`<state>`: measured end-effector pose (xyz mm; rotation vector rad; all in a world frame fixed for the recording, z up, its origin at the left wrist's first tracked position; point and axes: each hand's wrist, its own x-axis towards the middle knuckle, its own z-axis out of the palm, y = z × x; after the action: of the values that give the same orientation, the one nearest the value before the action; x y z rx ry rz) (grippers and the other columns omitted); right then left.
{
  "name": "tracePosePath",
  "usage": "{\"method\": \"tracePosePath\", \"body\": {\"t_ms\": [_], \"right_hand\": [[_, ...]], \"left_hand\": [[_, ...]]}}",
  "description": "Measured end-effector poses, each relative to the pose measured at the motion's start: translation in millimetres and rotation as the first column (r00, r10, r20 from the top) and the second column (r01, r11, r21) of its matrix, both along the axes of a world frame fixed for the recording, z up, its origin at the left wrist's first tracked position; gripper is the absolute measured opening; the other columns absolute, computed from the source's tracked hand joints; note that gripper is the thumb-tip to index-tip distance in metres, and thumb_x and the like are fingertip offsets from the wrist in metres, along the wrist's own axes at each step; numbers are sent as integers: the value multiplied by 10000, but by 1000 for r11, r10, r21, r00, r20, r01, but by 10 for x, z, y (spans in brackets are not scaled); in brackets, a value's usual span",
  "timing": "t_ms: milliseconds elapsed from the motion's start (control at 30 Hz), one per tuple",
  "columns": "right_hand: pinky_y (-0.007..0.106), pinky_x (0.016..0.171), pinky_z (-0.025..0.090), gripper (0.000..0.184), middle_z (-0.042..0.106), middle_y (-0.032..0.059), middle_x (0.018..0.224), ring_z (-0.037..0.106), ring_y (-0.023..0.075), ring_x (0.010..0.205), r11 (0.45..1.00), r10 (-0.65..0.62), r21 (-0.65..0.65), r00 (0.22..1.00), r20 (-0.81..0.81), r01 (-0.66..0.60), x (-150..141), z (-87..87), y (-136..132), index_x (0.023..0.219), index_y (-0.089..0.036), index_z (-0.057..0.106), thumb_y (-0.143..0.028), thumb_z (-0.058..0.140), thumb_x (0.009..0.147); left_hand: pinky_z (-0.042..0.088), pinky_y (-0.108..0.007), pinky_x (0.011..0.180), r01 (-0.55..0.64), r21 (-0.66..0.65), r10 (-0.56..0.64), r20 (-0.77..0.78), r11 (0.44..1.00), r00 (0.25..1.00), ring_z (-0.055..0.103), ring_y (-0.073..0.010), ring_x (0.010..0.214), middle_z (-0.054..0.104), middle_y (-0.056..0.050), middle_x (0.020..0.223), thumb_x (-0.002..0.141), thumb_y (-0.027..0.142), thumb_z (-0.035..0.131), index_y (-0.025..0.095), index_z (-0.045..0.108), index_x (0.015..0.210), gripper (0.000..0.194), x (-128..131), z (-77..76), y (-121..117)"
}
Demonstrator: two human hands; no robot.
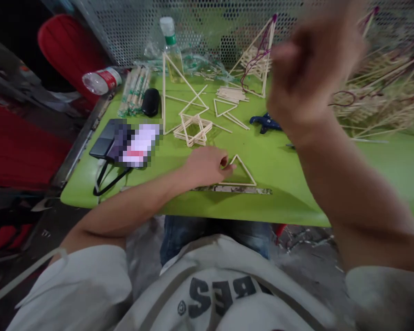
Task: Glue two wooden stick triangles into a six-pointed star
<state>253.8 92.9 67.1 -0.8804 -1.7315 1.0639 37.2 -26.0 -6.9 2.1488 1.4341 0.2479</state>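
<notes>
A flat triangle of thin wooden sticks [245, 174] lies on the green table [290, 202] near the front edge. My left hand [207, 165] rests on the table with its fingers pinched on the triangle's left corner. A strip of ruler or tape [234, 189] lies just in front of the triangle. My right hand [310, 69] is raised high above the table, smeared by motion, fingers curled; whether it holds anything I cannot see.
A stack of stick triangles [193, 129], more loose triangles [225, 107] and tall stick frames [258, 55] stand behind. A phone [127, 141], black case [151, 101], bottle [170, 46], blue clamp [265, 122] and a heap of sticks [382, 101] are also on the table.
</notes>
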Motion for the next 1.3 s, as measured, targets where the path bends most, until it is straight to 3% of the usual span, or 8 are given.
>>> {"method": "tracePosePath", "body": {"t_ms": [33,133,367,567,700,900,1100,1300], "right_hand": [[399,785,486,488,503,7,773,601,297,913,983,-111,147,993,-31,114,-52,41,71,1111,-373,670,-731,979,995],[472,820,445,586,438,22,720,425,270,717,638,-441,645,886,-141,420,-56,59,141,778,-338,509,-727,754,1141],[486,669,312,497,470,17,648,423,239,596,603,-526,756,840,136,256,460,-369,-282,806,-329,584,-651,604,1183],[409,588,348,298,576,3,615,485,178,560,783,-460,593,818,346,190,757,-771,-331,796,-271,716,-409,763,1056],[388,601,370,248,637,10,628,524,162,577,868,-330,491,822,464,72,777,-705,-331,853,-231,793,-373,794,1056],[356,705,480,284,862,59,877,694,185,717,957,126,119,745,655,-266,664,-605,-406,1112,-199,907,-417,726,1131],[368,624,465,618,729,16,612,616,167,510,880,430,-464,584,688,-102,405,-689,-505,747,-238,808,-742,811,1105],[367,587,455,536,787,23,723,601,163,559,821,477,-537,748,461,-193,276,-728,-637,774,-250,796,-718,933,997]], "left_hand": [[476,-398,710,7,-10,-8,-59,1000,998,732,-281,816,836,-106,905,1076,660,746,237,761,893,462,-4,3,0],[497,-407,721,28,-18,-31,-180,999,983,793,-334,883,854,-137,938,1046,637,785,225,801,948,424,-24,0,-1],[522,-395,732,66,24,-54,-325,998,944,796,-290,855,853,-153,1005,1171,274,613,166,846,1033,291,-67,95,-66],[548,-393,738,103,44,-69,-482,994,873,787,-280,843,863,-177,1060,1181,134,574,128,867,1075,312,-43,236,-94],[536,-398,714,91,81,-37,-511,993,859,827,-302,883,871,-160,1051,1159,155,591,151,854,1062,280,-56,196,-71],[498,-412,689,27,174,50,-422,984,905,834,-327,885,872,-107,989,1080,210,675,201,802,979,162,-180,96,37],[504,-360,717,-29,170,60,-178,985,982,790,-241,828,871,-37,949,1038,192,766,219,782,984,62,-222,108,120],[529,-360,731,-125,228,79,199,966,977,734,-203,781,816,-17,881,1000,180,823,230,760,934,105,-288,86,177]]}}
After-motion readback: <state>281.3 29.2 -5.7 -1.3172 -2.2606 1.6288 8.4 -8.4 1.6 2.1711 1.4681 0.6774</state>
